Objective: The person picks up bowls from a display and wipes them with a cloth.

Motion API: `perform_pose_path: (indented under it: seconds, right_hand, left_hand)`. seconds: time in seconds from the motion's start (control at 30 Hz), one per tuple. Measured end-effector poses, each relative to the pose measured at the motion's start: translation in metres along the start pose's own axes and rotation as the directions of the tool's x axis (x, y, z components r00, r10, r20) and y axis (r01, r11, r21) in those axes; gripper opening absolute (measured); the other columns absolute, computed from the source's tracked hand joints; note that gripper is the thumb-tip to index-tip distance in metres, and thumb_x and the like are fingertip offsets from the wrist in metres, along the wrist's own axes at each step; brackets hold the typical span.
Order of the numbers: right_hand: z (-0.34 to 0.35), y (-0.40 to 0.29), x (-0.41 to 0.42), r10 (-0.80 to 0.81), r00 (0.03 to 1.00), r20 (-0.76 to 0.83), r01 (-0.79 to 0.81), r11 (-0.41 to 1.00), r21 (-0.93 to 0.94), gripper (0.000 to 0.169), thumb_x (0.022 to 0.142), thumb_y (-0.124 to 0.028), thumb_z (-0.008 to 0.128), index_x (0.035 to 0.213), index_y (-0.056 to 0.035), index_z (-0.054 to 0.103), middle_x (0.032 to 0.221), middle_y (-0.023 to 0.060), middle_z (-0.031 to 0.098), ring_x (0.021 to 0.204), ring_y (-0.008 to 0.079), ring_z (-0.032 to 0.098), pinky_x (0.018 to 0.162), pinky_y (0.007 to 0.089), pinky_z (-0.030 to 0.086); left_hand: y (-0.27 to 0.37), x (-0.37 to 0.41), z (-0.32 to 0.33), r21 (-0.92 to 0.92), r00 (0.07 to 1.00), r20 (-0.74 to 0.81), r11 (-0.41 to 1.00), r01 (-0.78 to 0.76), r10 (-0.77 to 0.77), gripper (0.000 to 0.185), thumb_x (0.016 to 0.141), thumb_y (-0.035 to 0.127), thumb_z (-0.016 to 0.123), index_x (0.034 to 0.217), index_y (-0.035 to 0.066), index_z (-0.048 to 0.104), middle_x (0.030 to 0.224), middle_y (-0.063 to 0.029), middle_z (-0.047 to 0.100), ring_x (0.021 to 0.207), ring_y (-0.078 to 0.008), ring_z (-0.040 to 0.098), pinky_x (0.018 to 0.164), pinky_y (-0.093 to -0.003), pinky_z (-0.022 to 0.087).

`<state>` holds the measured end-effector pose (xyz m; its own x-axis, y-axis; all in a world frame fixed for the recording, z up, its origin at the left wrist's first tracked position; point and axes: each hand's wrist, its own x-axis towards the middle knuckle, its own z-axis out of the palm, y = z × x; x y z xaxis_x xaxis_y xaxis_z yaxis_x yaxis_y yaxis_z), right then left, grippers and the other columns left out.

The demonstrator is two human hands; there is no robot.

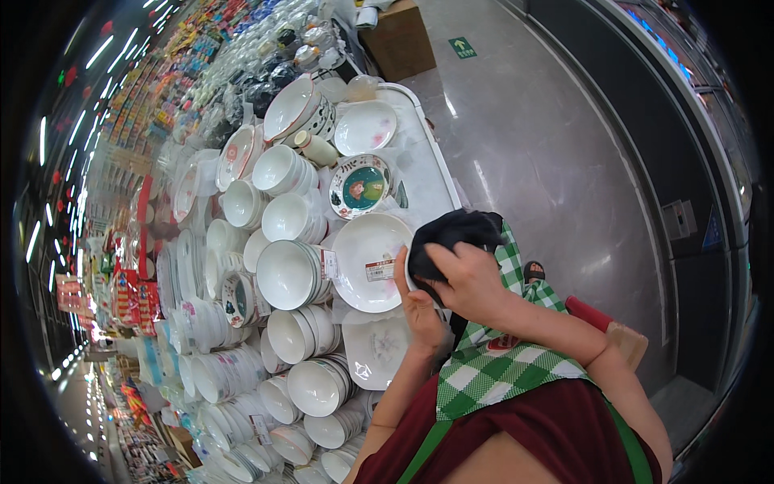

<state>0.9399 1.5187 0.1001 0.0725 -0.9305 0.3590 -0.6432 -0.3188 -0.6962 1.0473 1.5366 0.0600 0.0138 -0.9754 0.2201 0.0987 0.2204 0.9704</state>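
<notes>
My left hand (421, 314) grips a white ceramic dish (407, 275) by its edge, and only a thin strip of the rim shows. A dark cloth (450, 239) is bunched in my right hand (468, 275) and lies against the dish, covering most of it. Whether the dish is a plate or a bowl cannot be seen. Just left of my hands, a large round white plate (357, 242) bears a printed label (380, 270). Below that sits a squarish white plate (370, 345) with a floral print.
Stacked white bowls (285, 275) crowd the display table (423, 157). Farther along are a patterned plate (360, 186), a pink-marked plate (365, 127) and a large red-rimmed bowl (290, 109). A cardboard box (399, 42) stands on the grey floor (520, 121) beyond the table.
</notes>
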Motion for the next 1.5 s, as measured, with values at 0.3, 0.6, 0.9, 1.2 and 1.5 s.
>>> perform_pose_path:
  seconds: [0.3,0.6,0.9,1.2,1.5]
  right_hand:
    - [-0.029,0.008,0.018,-0.309,0.681,0.664,0.308,0.943,0.122,0.033,0.071,-0.002,0.061,0.101,-0.0136,0.067,0.09,0.0106,0.06,0.084,0.0316,0.062,0.068,0.0431,0.049]
    - [-0.097,0.052,0.028,-0.35,0.337,0.874,-0.086,0.913,0.399,0.029,0.074,-0.011,0.067,0.102,-0.0022,0.066,0.089,0.0166,0.068,0.085,0.0356,0.063,0.074,0.0395,0.05]
    - [-0.123,0.044,-0.005,0.298,0.95,0.089,-0.272,0.934,-0.231,0.025,0.073,-0.015,0.069,0.097,-0.0098,0.066,0.09,0.0181,0.061,0.082,0.0377,0.062,0.07,0.0452,0.05]
    - [-0.056,0.01,-0.012,-0.316,0.948,-0.049,0.309,0.944,-0.113,0.025,0.071,-0.015,0.064,0.095,-0.0123,0.066,0.078,0.0069,0.057,0.07,0.0246,0.06,0.06,0.0359,0.05]
    - [-0.029,0.015,-0.011,0.006,1.0,-0.007,-0.008,0.972,-0.237,0.026,0.08,-0.025,0.062,0.097,-0.0054,0.059,0.077,0.0133,0.06,0.066,0.0297,0.064,0.053,0.0375,0.053]
  left_hand:
    - [0.005,0.019,-0.041,0.124,0.984,0.179,0.992,-0.009,-0.013,0.083,0.094,0.065,0.033,0.14,-0.004,0.034,0.128,-0.0166,0.051,0.116,-0.0238,0.052,0.101,-0.0355,0.04]
    - [-0.006,0.025,-0.053,-0.176,0.992,-0.004,0.977,0.123,-0.126,0.07,0.1,0.055,0.026,0.142,-0.001,0.032,0.14,-0.0145,0.043,0.126,-0.0267,0.046,0.106,-0.0378,0.036]
    - [0.009,0.036,-0.04,-0.333,0.947,-0.226,0.932,0.143,-0.226,0.069,0.1,0.057,0.024,0.142,0.002,0.033,0.138,-0.013,0.044,0.124,-0.0268,0.047,0.105,-0.0394,0.038]
    - [0.022,0.018,0.018,0.202,0.989,0.146,0.978,-0.046,0.016,0.068,0.102,0.051,0.027,0.136,-0.006,0.039,0.135,-0.0173,0.045,0.125,-0.0259,0.044,0.106,-0.0356,0.032]
    - [0.016,0.019,0.015,0.387,0.987,0.111,0.909,-0.155,0.121,0.063,0.099,0.046,0.042,0.134,-0.006,0.043,0.129,-0.021,0.051,0.116,-0.0305,0.051,0.101,-0.038,0.036]
